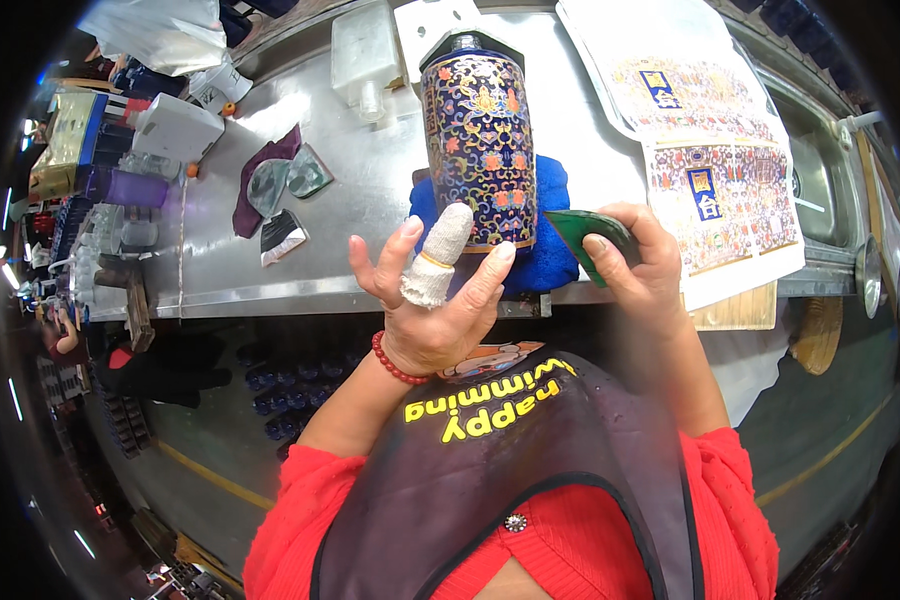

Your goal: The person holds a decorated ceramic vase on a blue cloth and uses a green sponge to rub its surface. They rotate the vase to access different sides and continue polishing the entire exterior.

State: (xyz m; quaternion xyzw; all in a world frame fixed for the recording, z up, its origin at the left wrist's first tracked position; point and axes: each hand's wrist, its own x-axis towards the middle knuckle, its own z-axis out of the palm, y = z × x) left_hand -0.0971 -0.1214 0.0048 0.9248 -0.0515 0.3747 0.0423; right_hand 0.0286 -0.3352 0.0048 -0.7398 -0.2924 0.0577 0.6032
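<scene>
A dark blue bottle with a colourful floral pattern lies on a folded blue towel, its neck pointing away from me. My left hand is at the bottle's near end with fingers spread, holding nothing. One of its fingers wears a knitted whitish finger sleeve. The thumb and the sleeved finger overlap the bottle's lower edge; whether they touch it I cannot tell. To the right, my right hand pinches a flat green scraper between thumb and fingers, its pointed corner toward the bottle and apart from it.
Patterned decal sheets lie at the right, beside a metal sink. A clear square bottle lies at the back. Left on the metal table are a maroon cloth, several dark scraps and a white container.
</scene>
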